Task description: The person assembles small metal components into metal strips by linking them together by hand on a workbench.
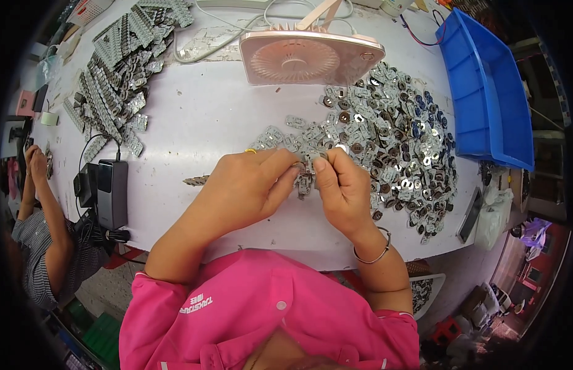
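Observation:
Close together over the table's near middle, my left hand [252, 185] and my right hand [345, 188] are both closed. From under my left hand a dark grey strip of joined metal pieces [196, 180] sticks out to the left. Between the fingertips are small grey metal parts [305, 179], partly hidden by the fingers; my right thumb and forefinger pinch one of them. Just beyond my hands lie loose flat metal parts [271, 137], and a large heap of such parts [391, 135] spreads to the right, with dark round pieces among them.
Long metal strips [117, 80] are piled at the far left. A pink fan [298, 58] stands ahead. A blue bin [483, 92] is at the right, a phone [470, 216] near the right edge. A grey power bank [112, 194] stands left; another person [43, 246] sits beyond it.

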Action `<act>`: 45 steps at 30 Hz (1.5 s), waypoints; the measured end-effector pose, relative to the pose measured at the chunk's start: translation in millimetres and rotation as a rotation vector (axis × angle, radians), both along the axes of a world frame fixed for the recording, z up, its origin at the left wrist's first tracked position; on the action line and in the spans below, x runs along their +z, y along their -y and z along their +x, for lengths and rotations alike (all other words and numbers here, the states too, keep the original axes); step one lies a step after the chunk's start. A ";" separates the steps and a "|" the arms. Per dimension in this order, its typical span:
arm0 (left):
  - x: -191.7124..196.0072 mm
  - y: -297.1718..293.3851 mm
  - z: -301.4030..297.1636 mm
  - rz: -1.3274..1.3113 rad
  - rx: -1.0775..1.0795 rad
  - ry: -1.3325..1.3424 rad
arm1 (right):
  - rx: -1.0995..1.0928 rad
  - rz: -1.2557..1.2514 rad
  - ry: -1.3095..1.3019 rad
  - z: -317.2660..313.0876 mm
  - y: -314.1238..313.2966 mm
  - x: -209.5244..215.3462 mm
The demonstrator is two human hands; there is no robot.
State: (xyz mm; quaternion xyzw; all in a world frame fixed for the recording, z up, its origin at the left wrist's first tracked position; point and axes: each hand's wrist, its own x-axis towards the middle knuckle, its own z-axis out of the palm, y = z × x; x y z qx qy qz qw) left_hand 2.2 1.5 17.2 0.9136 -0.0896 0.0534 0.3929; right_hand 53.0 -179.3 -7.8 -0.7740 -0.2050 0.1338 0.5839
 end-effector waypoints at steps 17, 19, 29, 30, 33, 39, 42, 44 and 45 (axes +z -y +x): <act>-14.7 10.8 2.0 0.206 0.013 0.189 | -0.102 0.232 -0.393 -0.4 -1.9 2.7; -14.3 11.3 3.2 0.164 0.031 0.192 | -0.100 0.258 -0.418 0.6 -1.1 2.5; -3.1 -4.7 3.2 0.013 0.078 -0.105 | -0.164 -0.104 0.097 20.1 11.4 6.5; -3.1 -5.2 3.3 -0.047 0.086 -0.219 | -0.144 -0.135 0.111 20.1 11.9 8.5; -7.5 1.9 7.3 -0.073 0.052 0.002 | -0.088 -0.212 0.134 20.3 12.1 10.4; -3.4 -4.8 8.1 -0.041 0.041 -0.241 | 0.020 -0.095 0.013 21.6 15.4 14.9; -1.7 -11.5 6.7 -0.094 -0.014 -0.322 | 0.130 -0.056 -0.061 22.7 17.4 15.5; 4.5 -13.3 5.9 -0.173 -0.058 -0.371 | 0.246 -0.030 -0.092 23.2 19.1 13.1; 6.5 -13.8 5.9 -0.249 -0.095 -0.421 | 0.245 -0.029 -0.093 23.3 18.4 14.1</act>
